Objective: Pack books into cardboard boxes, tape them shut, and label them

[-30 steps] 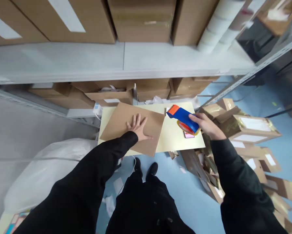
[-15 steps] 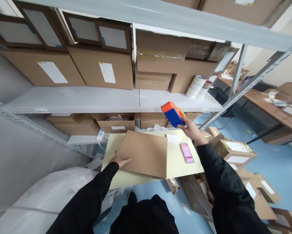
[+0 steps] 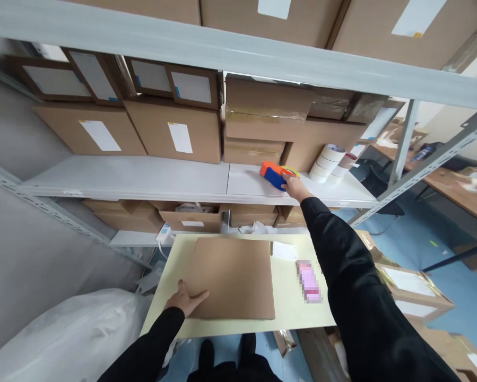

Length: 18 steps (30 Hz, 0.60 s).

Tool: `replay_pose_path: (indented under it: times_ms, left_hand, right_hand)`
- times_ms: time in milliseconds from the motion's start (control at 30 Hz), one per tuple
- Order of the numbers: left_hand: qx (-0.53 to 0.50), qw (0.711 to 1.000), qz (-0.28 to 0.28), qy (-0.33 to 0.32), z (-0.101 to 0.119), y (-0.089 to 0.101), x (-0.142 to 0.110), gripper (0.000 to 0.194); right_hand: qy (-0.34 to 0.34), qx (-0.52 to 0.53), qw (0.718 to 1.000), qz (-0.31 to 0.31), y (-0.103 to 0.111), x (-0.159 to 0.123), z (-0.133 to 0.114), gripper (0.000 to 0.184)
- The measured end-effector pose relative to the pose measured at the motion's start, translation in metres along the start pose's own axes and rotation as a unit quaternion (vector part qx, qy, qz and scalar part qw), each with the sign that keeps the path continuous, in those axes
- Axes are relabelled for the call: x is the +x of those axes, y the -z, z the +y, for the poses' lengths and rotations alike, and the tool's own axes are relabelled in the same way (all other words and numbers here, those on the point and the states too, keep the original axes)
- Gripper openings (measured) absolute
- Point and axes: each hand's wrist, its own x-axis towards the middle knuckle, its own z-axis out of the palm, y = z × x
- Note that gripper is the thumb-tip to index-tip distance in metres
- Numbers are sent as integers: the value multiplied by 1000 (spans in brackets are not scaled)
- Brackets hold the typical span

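A tape dispenser (image 3: 274, 176), orange and blue with a yellow part behind, is at the grey shelf (image 3: 170, 172). My right hand (image 3: 296, 188) is closed around its near end; whether its base touches the shelf I cannot tell. Below, a flat brown cardboard box (image 3: 234, 278) lies on the pale yellow table (image 3: 294, 313). My left hand (image 3: 185, 300) rests at the box's left edge, thumb and fingers apart. Right of the box are a white card or paper stack (image 3: 284, 251) and a phone (image 3: 309, 281) with a pixelated pink screen.
Rolls of tape (image 3: 326, 162) stand stacked on the shelf, right of my right hand. Cardboard boxes (image 3: 174, 130) line the shelf's back. A large white bag (image 3: 71, 334) bulges at lower left. More cartons (image 3: 413, 289) fill the floor at right.
My right hand has carried the tape dispenser from above the table up and forward to the shelf. The cardboard box now lies squarer on the table, with my left hand still at its left edge.
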Motion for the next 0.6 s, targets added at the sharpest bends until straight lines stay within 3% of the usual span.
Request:
replay_pose_path:
  times_ms: [200, 367, 467, 533, 600]
  left_hand:
    - [-4, 1000, -8, 30, 4, -8, -11, 117]
    - [-17, 999, -15, 40, 4, -8, -10, 108]
    - [-23, 999, -29, 25, 2, -4, -9, 101]
    - [-31, 999, -39, 6, -3, -1, -9, 99]
    - [-46, 997, -51, -22, -10, 1, -10, 97]
  right_hand:
    - [-9, -28, 999, -32, -25, 17, 8, 59]
    - [-5, -18, 1000, 15, -15, 6, -2, 67]
    - [6, 37, 992, 119, -7, -28, -14, 70]
    - [7, 97, 980, 174, -16, -70, -19, 68]
    - [4, 164, 974, 157, -39, -127, -23, 69]
